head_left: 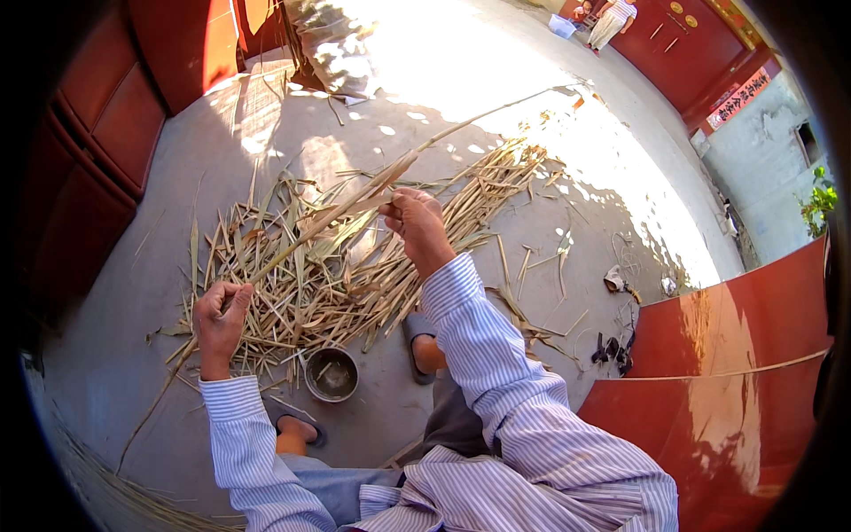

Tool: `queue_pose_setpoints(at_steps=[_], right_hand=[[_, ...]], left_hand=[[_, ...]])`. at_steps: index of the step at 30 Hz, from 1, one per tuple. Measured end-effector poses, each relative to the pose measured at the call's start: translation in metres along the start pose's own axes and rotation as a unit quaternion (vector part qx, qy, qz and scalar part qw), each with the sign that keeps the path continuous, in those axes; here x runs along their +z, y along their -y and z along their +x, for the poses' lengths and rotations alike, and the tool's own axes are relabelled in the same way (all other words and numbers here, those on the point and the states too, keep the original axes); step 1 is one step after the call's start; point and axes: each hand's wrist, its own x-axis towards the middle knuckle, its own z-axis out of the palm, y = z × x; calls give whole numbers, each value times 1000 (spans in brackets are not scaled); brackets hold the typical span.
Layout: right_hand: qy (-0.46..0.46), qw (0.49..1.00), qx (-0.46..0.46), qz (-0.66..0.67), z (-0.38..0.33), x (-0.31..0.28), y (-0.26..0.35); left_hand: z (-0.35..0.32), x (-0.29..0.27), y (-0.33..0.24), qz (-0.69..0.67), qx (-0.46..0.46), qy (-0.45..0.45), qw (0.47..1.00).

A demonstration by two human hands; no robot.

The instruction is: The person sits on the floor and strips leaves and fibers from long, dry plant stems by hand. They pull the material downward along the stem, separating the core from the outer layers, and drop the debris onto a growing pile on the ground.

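A long dry reed stalk (pixel 308 232) runs slantwise across the view, from the lower left up to the far right. My left hand (pixel 222 321) is closed around its lower part. Farther up, my right hand (pixel 418 229) pinches a pale dry leaf (pixel 362 207) at the stalk, thumb and fingers pressed together. Beneath both hands lies a spread heap of cut stalks and leaves (pixel 292 306). Longer stalks (pixel 492 191) lie side by side toward the far right. Close to my feet stands a round metal bowl (pixel 333 400) with dark contents, perhaps liquid.
Red panels (pixel 727 372) stand at the near right, and dark red furniture (pixel 106 115) lines the left. Dark straps or cords (pixel 612 350) lie on the concrete floor at right. Two people (pixel 612 22) are far off beside a pale blue tub (pixel 562 27).
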Motion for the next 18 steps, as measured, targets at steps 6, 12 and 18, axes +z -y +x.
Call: queue_pose_setpoints(at_steps=[6,12,18], right_hand=[[104,985,-29,133,21,-23,21],[127,987,-34,91,25,-16,16],[170,982,-21,-81,-8,25,-2]], left_hand=[[-7,-19,11,-24,-32,69,997],[-13,-47,26,-39,-110,120,986],[-4,8,-2,2,-19,111,994]])
